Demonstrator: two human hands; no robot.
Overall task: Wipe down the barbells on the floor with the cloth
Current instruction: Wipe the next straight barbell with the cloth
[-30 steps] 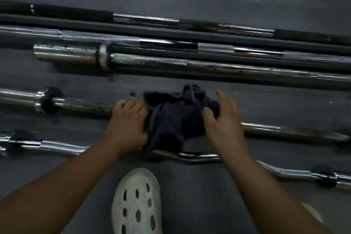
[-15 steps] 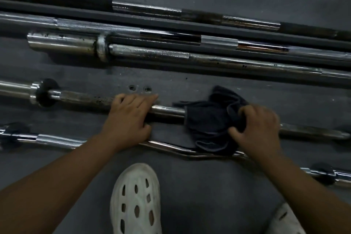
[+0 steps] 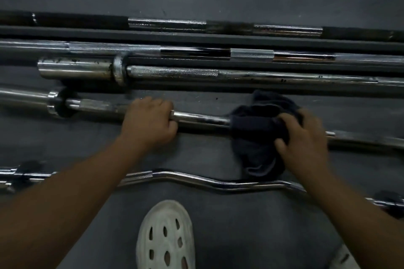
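A dark cloth (image 3: 258,135) drapes over a straight barbell (image 3: 201,119) on the grey floor (image 3: 218,214). Three more bars (image 3: 273,77) lie beyond it, and a curved bar (image 3: 196,178) lies nearer, by a white clog (image 3: 166,236). The right hand (image 3: 303,137) clutches the cloth against the shaft, while the left hand (image 3: 148,124) curls over bare steel.

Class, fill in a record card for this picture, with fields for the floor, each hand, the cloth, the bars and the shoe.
floor: dark grey, bars lying across it
left hand: grips the straight bar
right hand: grips the cloth on that bar
cloth: dark, bunched over the straight bar, lower edge near the curl bar
curl bar: wavy chrome, nearest the person, untouched
far bars: three, beyond the hands, untouched
shoe: white, perforated, between the arms
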